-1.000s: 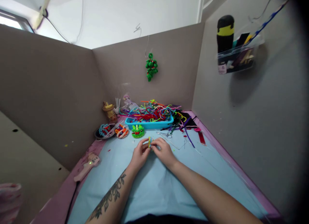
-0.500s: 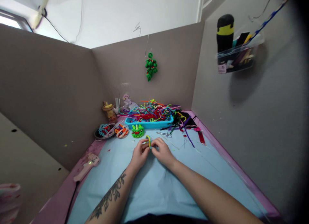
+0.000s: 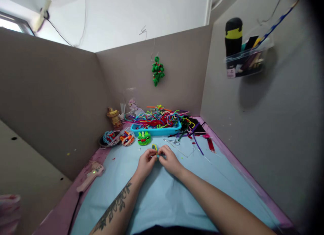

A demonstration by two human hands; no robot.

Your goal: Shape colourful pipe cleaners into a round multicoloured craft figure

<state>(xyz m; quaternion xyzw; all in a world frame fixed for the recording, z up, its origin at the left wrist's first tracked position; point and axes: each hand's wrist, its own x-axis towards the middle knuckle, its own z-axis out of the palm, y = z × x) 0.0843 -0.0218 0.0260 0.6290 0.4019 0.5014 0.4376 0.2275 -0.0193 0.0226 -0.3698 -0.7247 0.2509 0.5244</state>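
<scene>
Gripped in the left hand (image 3: 147, 160) just above the desk (image 3: 162, 201), with its light blue cloth covering: a small, narrow, curved yellow loop (image 3: 155, 148), touched with light blue lower down. Bows into a thin arc above the fingertips, then disappears behind them, too small to show its material clearly. Sits near, and to the right of, a bright green fuzzy horned figure with red markings (image 3: 144, 138).

Closes the left thumb and fingers around the loop's lower part; meets them with the right hand (image 3: 170, 159), palm down, fingers curled. Cannot tell whether the right fingertips pinch it too. Angles both forearms inward from the lower edge.

Carries a small pale label (image 3: 231, 73) on a clear plastic wall box (image 3: 246, 68); too tiny to read.
</scene>
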